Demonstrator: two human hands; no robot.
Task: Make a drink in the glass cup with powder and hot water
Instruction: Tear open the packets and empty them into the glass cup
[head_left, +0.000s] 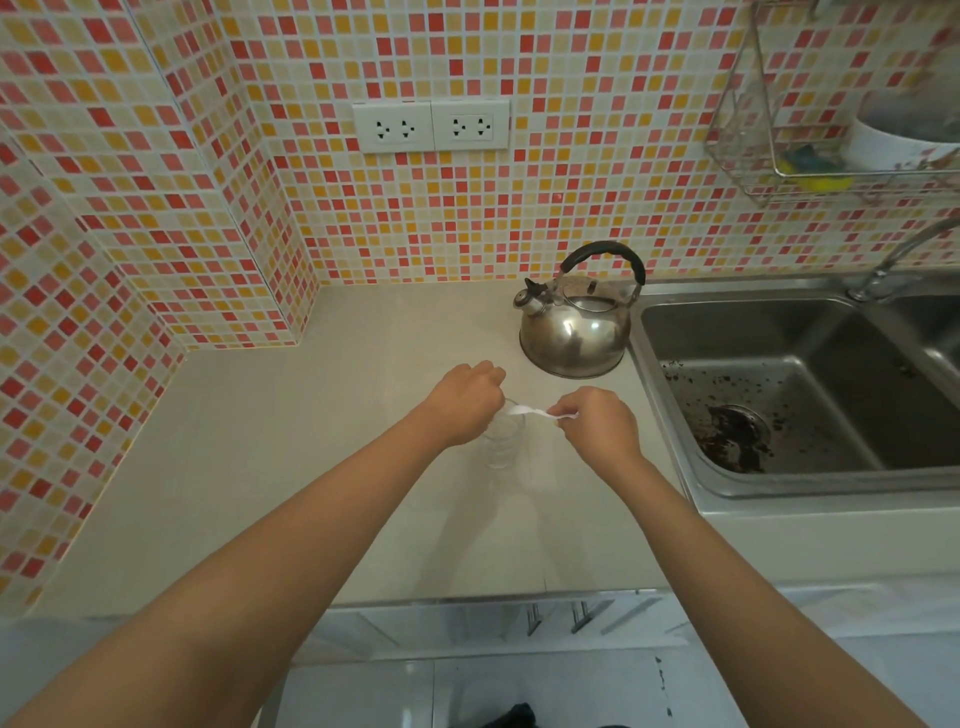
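A kitchen corner tiled in small red, orange, pink and cream squares backs a pale beige countertop (291, 467). On the wall at about 12 o'clock sit two white double sockets (431, 126). At 2 o'clock a wire rack (753, 156) hangs on the tiles, with a white bowl and something yellow and blue in it, too blurred to name.

A steel kettle (574, 332) with a black arched handle stands on the counter at 1 o'clock from the glass, its spout pointing to 9 o'clock, just beside the edge of the steel sink (800, 332). The sink basin lies at 3 o'clock and holds dark specks and a dark clump around the drain. A curved tap (904, 254) rises behind it.

The glass cup (503, 441) stands upright on the counter, near the middle of the view, well apart from the front edge. The left hand (462, 402) comes in from 7 o'clock and wraps the cup at its 9 o'clock side, fingers curled around the rim and upper wall. The right hand (597, 423) comes in from 5 o'clock and pinches the handle end of a white plastic spoon (535, 413); the spoon lies nearly level, its bowl over the cup's mouth. Whether the spoon carries powder cannot be told.
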